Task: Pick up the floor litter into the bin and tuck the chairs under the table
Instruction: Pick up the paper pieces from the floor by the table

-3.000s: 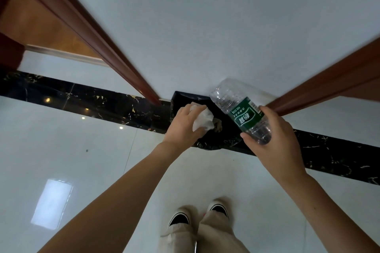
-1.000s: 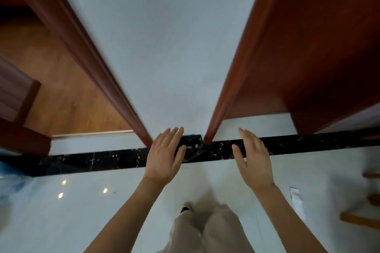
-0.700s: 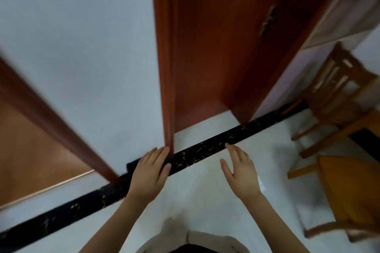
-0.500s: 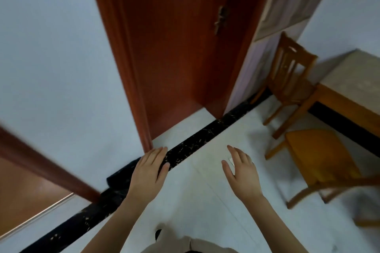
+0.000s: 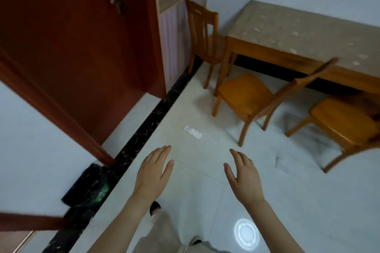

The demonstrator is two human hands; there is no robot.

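Observation:
My left hand [image 5: 153, 174] and my right hand [image 5: 243, 176] hover empty over the white floor, fingers spread. A white paper strip [image 5: 192, 132] lies on the tiles ahead of them. A second scrap of white paper [image 5: 283, 163] lies to the right, near a chair leg. The black bin bag [image 5: 90, 186] sits at the lower left against the wall, a green label showing inside. Three wooden chairs stand pulled out from the table [image 5: 298, 33]: one by the wall [image 5: 205, 35], one in the middle [image 5: 253, 98], one at the right [image 5: 345, 125].
A red-brown door [image 5: 72, 37] stands open at the left, with its frame [image 5: 51, 109] running down to the bin. A black marble strip [image 5: 144, 135] borders the floor. A purple striped cabinet [image 5: 174, 33] stands behind the far chair.
The bottle and tissue left my hands at the bin bag. I have turned right from the wall, bringing the chairs, the table and the floor paper into view. Both hands stay empty.

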